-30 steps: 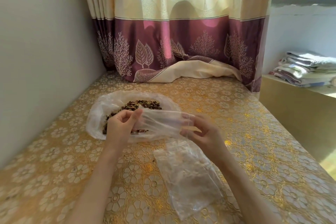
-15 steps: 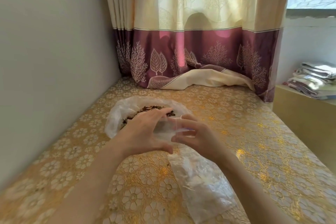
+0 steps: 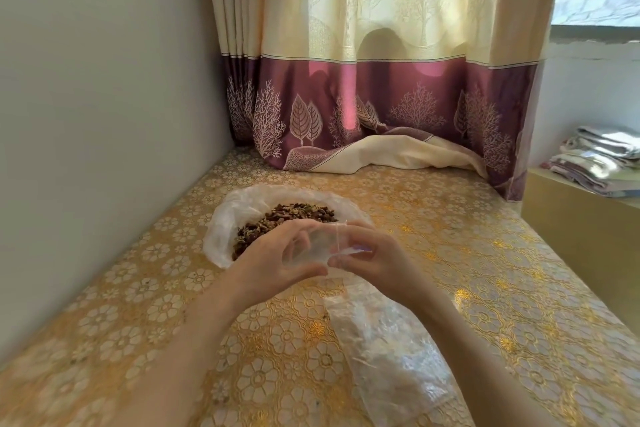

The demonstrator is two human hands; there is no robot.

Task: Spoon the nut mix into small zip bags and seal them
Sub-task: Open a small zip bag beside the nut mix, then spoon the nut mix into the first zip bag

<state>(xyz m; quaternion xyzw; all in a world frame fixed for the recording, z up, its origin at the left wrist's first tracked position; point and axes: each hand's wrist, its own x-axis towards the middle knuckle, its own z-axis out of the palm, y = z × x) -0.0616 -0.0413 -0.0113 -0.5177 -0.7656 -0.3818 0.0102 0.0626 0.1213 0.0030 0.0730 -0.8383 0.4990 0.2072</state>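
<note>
A heap of brown nut mix (image 3: 291,215) lies in an open clear plastic bag (image 3: 228,218) on the gold floral tabletop. In front of it both hands hold one small clear zip bag (image 3: 318,246) just above the table. My left hand (image 3: 273,260) curls around its left side, thumb below and fingers above. My right hand (image 3: 367,256) pinches its right edge near the zip strip. No spoon is visible.
A pile of clear plastic bags (image 3: 388,350) lies under my right forearm. A grey wall runs along the left. A cream and maroon curtain (image 3: 381,107) drapes onto the table's far end. Folded cloths (image 3: 599,156) sit on a ledge at the right.
The small bag was stretched flat between the two hands a second ago. The hands have moved closer together and the left hand now cups it. The camera shifted left.
</note>
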